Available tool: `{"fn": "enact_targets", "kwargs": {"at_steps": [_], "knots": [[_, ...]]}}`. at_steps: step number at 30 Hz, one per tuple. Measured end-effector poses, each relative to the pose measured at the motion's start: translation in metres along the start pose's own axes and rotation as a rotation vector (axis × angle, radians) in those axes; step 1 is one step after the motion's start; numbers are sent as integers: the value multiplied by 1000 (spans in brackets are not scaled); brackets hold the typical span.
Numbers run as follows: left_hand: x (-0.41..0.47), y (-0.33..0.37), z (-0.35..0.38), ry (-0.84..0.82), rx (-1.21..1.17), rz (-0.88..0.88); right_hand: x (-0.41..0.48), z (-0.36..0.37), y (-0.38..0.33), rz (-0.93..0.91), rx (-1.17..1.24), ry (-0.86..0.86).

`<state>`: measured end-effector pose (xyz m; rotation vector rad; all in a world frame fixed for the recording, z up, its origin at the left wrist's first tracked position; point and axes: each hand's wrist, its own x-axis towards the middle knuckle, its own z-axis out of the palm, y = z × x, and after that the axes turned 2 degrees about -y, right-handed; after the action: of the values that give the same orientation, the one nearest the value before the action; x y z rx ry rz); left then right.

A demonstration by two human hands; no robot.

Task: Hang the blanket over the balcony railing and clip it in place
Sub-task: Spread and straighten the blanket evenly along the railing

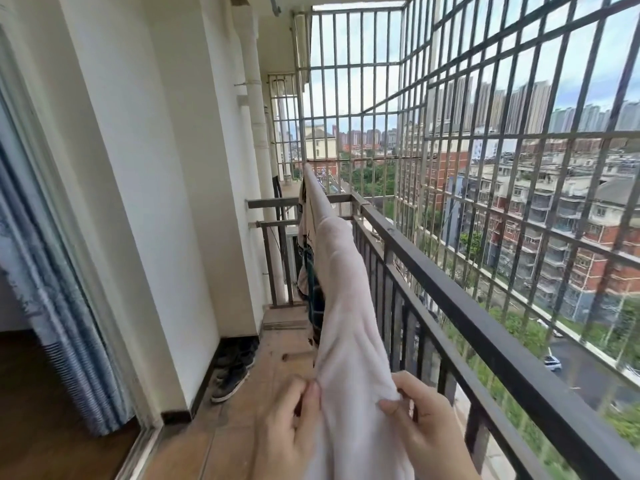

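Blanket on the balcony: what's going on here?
A person holds a pale pink blanket with both hands: the left hand pinches one side of its near end, the right hand the other. It is draped over a pole running just inside the dark railing, not on the railing itself. No clip shows. Other laundry hangs farther along.

Left hand (291, 422) and right hand (427, 426) pinch a pale pink blanket (346, 306) stretching away beside the black balcony railing (485, 323); shoes (232, 375) by the wall
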<state>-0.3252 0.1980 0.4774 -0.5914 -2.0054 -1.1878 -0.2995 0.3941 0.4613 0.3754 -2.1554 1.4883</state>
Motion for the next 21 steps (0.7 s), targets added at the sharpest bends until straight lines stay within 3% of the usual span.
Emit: {"fn": "enact_targets", "kwargs": {"at_steps": [3, 8, 13, 18, 21], "knots": [[-3, 7, 2, -68, -30, 48, -2, -2, -5, 42, -33, -23], [3, 4, 1, -115, -172, -76, -11, -6, -22, 43, -29, -26], [35, 17, -4, -91, -273, -78, 11, -6, -71, 12, 82, 108], [87, 31, 0, -168, -314, 53, 59, 3, -115, -22, -15, 159], [97, 23, -1, -238, -356, 124, 60, 12, -118, -2, -66, 305]]}}
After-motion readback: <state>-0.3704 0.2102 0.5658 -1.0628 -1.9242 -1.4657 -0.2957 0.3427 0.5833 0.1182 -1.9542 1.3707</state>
